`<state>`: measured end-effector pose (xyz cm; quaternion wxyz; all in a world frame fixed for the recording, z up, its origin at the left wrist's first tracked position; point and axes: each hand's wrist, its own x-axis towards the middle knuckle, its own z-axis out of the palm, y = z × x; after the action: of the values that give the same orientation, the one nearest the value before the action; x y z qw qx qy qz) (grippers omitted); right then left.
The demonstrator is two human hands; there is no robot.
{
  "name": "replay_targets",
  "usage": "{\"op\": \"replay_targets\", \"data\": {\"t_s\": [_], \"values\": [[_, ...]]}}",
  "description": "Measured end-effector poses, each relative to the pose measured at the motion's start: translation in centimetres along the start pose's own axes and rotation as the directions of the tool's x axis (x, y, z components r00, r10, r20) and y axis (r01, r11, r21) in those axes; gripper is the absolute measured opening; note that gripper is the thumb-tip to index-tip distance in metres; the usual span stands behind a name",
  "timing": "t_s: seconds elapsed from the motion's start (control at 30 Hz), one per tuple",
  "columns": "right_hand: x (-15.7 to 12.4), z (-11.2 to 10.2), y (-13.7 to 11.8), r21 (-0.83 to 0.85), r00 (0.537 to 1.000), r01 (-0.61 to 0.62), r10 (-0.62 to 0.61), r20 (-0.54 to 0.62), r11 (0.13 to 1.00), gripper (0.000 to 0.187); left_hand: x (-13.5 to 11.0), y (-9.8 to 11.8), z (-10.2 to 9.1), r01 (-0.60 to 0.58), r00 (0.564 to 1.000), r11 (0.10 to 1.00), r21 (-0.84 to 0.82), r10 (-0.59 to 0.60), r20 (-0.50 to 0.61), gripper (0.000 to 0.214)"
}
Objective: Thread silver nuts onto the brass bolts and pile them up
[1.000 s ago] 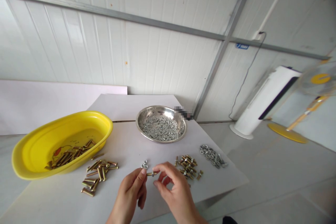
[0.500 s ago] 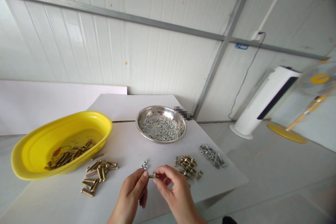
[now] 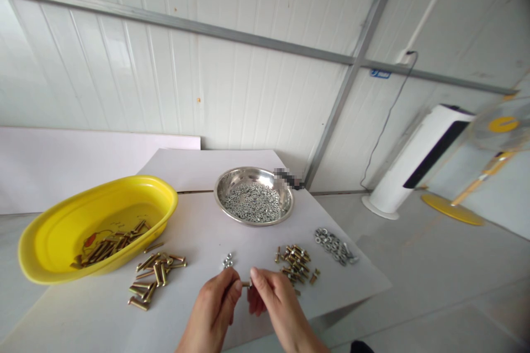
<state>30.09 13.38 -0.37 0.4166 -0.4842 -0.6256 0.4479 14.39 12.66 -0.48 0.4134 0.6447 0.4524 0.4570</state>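
"Two bare hands at a white tabletop (image 3: 194, 237): what are they doing?"

"The person's left hand (image 3: 213, 309) and right hand (image 3: 278, 309) meet low over it, fingers curled and thumbs pressed to fingertips. Together they pinch a short brass-coloured bolt (image 3: 247, 284), with only a sliver of it showing between them."

"Is anything threaded on it?"

"That can't be told, as the fingers cover most of it. Just beyond lies a tiny cluster of small silver nuts (image 3: 227, 261)."

"And farther out?"

"To the left sits a loose heap of brass-coloured bolts (image 3: 155, 278), beside a yellow oval plastic basin (image 3: 165, 190) holding more. To the right are a tight pile of shorter bolts (image 3: 295, 263) and a strip of silver rings (image 3: 333, 246). Ahead, a round stainless-steel bowl (image 3: 232, 174) brims with similar rings."
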Motion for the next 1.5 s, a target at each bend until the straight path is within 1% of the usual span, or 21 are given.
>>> {"op": "replay_targets", "data": {"t_s": [0.07,0.17,0.2,0.3,0.37,0.47,0.57,0.63,0.77,0.8,0.87,1.0,1.1,1.17,1.23,1.3,1.33,1.37,1.43,1.5], "values": [[0.1,-0.3,-0.6,0.009,0.999,0.026,-0.026,-0.032,1.0,0.044,0.2,-0.5,0.0,0.069,0.998,0.996,-0.057,-0.069,-0.011,0.037],[0.2,-0.5,-1.5,-0.008,0.992,0.108,-0.108,-0.062,0.994,0.018,0.5,-1.1,-0.2,0.171,0.984,0.96,-0.22,-0.177,-0.006,0.04],[0.2,-0.5,-1.6,-0.025,0.988,0.136,-0.138,-0.066,0.99,0.019,0.6,-1.2,-0.3,0.203,0.978,0.939,-0.277,-0.209,0.007,0.041],[0.3,-0.2,-1.6,-0.093,0.977,0.197,-0.204,-0.068,0.976,0.035,0.7,-1.2,-0.3,0.272,0.961,0.881,-0.387,-0.27,0.061,0.044],[0.4,-0.1,-1.4,-0.133,0.97,0.221,-0.232,-0.07,0.966,0.035,0.7,-1.1,-0.3,0.305,0.952,0.86,-0.409,-0.292,0.095,0.047],[0.4,-0.1,-1.2,-0.181,0.964,0.242,-0.257,-0.067,0.953,0.029,0.6,-1.3,-0.1,0.339,0.94,0.857,-0.389,-0.321,0.112,0.051],[0.4,-0.2,-1.2,-0.189,0.966,0.234,-0.25,-0.069,0.954,0.023,0.6,-1.8,0.1,0.339,0.94,0.874,-0.347,-0.331,0.086,0.054],[0.3,-0.3,-1.2,-0.176,0.968,0.226,-0.241,-0.069,0.958,0.019,0.6,-2.1,0.1,0.311,0.95,0.9,-0.306,-0.309,0.056,0.052],[0.0,-0.4,-1.3,-0.171,0.977,0.192,-0.206,-0.063,0.966,0.006,0.6,-1.9,0.1,0.165,0.986,0.965,-0.204,-0.166,0.012,0.043],[0.0,-0.4,-1.3,-0.163,0.981,0.175,-0.186,-0.054,0.971,0.009,0.5,-1.7,0.1,0.131,0.991,0.974,-0.186,-0.131,0.008,0.041],[0.0,-0.4,-1.4,-0.113,0.991,0.125,-0.129,-0.023,0.986,0.021,0.4,-1.1,0.1,0.079,0.997,0.985,-0.154,-0.079,0.005,0.039],[0.0,-0.2,-0.9,0.06,0.999,0.01,-0.012,0.033,0.998,0.048,0.1,0.1,0.3,0.009,1.0,0.993,-0.116,-0.008,0.009,0.035],[-0.1,-0.1,-0.5,0.101,0.998,-0.036,0.031,0.049,0.994,0.06,0.1,0.3,0.3,0.023,1.0,0.993,-0.115,-0.022,0.018,0.035],[-0.1,-0.2,-0.5,0.083,1.0,-0.011,0.01,0.011,0.996,0.058,0.1,0.0,0.3,0.047,0.999,0.991,-0.123,-0.046,0.009,0.036],[-0.1,-0.4,-0.8,0.052,0.999,0.037,-0.036,-0.03,0.998,0.046,0.3,-0.5,0.2,0.077,0.997,0.987,-0.141,-0.08,-0.012,0.038],[0.0,-0.4,-1.0,0.016,0.995,0.09,-0.089,-0.046,0.996,0.026,0.5,-1.2,0.2,0.114,0.992,0.978,-0.177,-0.12,-0.027,0.039],[0.1,-0.4,-1.2,-0.004,0.992,0.114,-0.114,-0.051,0.993,0.019,0.5,-1.5,0.1,0.131,0.99,0.97,-0.202,-0.14,-0.028,0.04],[0.2,-0.4,-1.2,-0.027,0.988,0.137,-0.139,-0.06,0.99,0.02,0.6,-1.7,0.1,0.149,0.987,0.961,-0.234,-0.159,-0.024,0.041],[0.3,-0.2,-1.2,-0.086,0.98,0.172,-0.179,-0.085,0.981,0.031,0.7,-1.9,0.1,0.184,0.981,0.936,-0.301,-0.194,-0.003,0.042],[0.4,0.0,-1.1,-0.131,0.974,0.195,-0.207,-0.092,0.972,0.034,0.7,-1.8,0.1,0.216,0.975,0.914,-0.344,-0.222,0.023,0.042]]}}
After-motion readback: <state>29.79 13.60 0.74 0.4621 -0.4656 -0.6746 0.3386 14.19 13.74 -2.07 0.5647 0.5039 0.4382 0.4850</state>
